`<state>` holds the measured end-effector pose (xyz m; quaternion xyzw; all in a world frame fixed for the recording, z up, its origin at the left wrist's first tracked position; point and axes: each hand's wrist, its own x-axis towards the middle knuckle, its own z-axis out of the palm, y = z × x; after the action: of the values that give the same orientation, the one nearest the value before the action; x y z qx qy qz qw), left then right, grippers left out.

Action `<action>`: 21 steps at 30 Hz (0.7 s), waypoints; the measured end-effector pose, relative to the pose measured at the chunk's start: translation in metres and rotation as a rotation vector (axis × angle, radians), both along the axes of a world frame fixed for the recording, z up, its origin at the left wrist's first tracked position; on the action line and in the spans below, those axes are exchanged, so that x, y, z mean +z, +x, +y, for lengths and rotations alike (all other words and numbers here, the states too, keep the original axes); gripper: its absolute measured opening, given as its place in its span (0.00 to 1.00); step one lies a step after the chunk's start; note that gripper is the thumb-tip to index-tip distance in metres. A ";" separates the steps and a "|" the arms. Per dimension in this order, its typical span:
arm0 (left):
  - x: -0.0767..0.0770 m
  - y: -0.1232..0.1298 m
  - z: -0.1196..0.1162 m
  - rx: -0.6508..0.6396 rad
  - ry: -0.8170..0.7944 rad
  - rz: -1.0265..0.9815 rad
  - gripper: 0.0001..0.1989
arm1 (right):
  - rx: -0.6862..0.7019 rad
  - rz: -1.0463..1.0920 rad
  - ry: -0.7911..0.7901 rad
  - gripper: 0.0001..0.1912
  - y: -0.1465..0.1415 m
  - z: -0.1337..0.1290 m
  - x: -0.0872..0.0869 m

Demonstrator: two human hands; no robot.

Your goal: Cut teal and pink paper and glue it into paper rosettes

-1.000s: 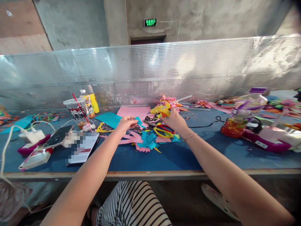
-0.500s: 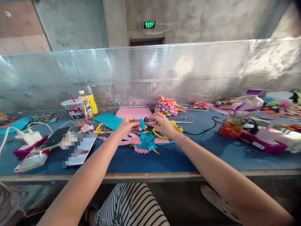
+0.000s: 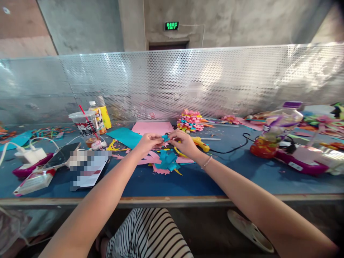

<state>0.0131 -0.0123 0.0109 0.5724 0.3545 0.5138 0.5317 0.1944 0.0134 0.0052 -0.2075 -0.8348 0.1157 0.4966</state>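
From the head camera, both your hands are together over the middle of the bench [image 3: 204, 184], and here's the meeting point: a small blue paper piece [image 3: 165, 137], pinched between the fingertips of your left hand [image 3: 147, 142] on one side and your right hand [image 3: 185, 143] on the other. Your fingers cover much of it, so its exact fold you can't tell.

Just nearer to you, a cluster of blue strips [image 3: 167, 162] sits on top of pink paper, its jagged pink edge poking out towards you. Beyond your left wrist lies a blue sheet [image 3: 124, 137], and past it a pink sheet [image 3: 152, 127] lies flat. Look right: the yellow glue gun [image 3: 202, 144] rests beside your right hand, black cable [image 3: 231, 152] curling away across the bench. Behind it stands a ruffled pink paper ball [image 3: 190, 121], flecked with yellow and blue. Out on your left, a cup [image 3: 84, 125] with a red straw; far over on your right, a purple-lidded bottle [image 3: 271, 130].
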 end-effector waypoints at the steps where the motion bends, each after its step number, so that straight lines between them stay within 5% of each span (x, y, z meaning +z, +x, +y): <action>1: 0.001 0.001 -0.001 0.007 0.003 -0.004 0.08 | -0.006 0.019 -0.037 0.04 -0.001 0.000 -0.001; 11: 0.002 0.008 -0.005 -0.008 0.135 -0.006 0.13 | 0.060 0.214 -0.401 0.08 -0.008 -0.003 0.001; 21: 0.002 0.014 -0.008 0.215 0.413 0.109 0.12 | 0.123 0.350 -0.544 0.10 -0.015 -0.003 0.002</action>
<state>0.0276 -0.0205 0.0124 0.6547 0.3289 0.5976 0.3256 0.1794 0.0099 0.0073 -0.2586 -0.6863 0.3983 0.5509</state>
